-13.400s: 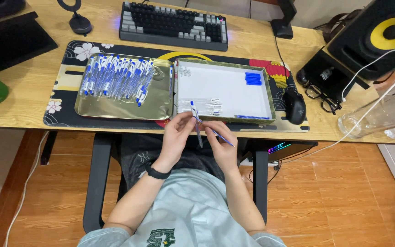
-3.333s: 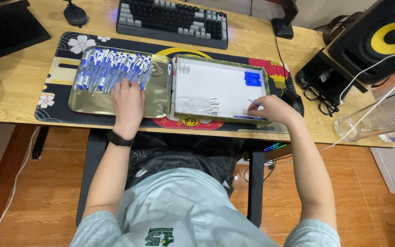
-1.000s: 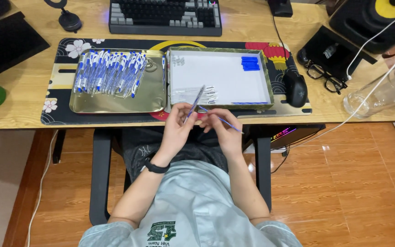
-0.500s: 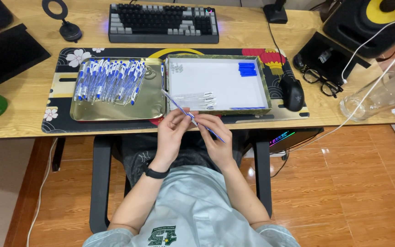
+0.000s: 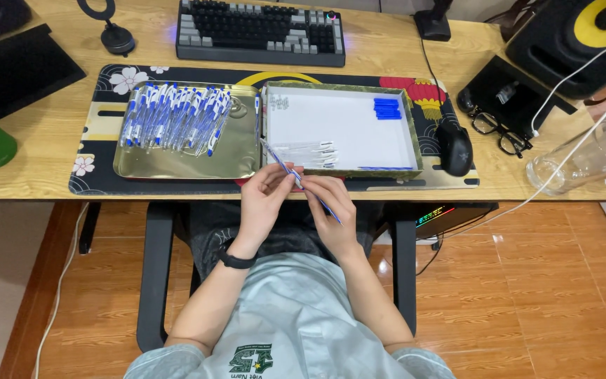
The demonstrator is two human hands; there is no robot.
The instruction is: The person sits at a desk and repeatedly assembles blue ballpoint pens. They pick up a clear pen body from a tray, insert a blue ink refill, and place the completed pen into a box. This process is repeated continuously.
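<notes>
I look down and see two hands close together just in front of the counter (image 5: 36, 168) edge. My left hand (image 5: 264, 200) and my right hand (image 5: 331, 210) both hold one pen (image 5: 296, 177). The pen is thin, clear and blue. It lies slanted, with its top end over the near edge of the white tray (image 5: 338, 126) and its low end poking out past my right fingers. The left grip is pinched on the upper part of the pen. The right grip is pinched on the lower part. The two hands almost touch each other.

Just beyond the hands are two trays side by side on a dark mat (image 5: 99, 77) with flowers. The gold tray (image 5: 177, 165) on the left holds a big bunch of blue and white pens (image 5: 173, 116), laid in a row near its far side. The white tray on the right holds a few clear pen parts (image 5: 306, 154) near its front, and small blue caps (image 5: 387, 109) at its far right corner.

A black watch band (image 5: 235, 261) sits on my left wrist. Farther back is a keyboard (image 5: 261, 31). A black mouse (image 5: 454, 147) rests right of the white tray, with glasses (image 5: 499, 133) near it.
</notes>
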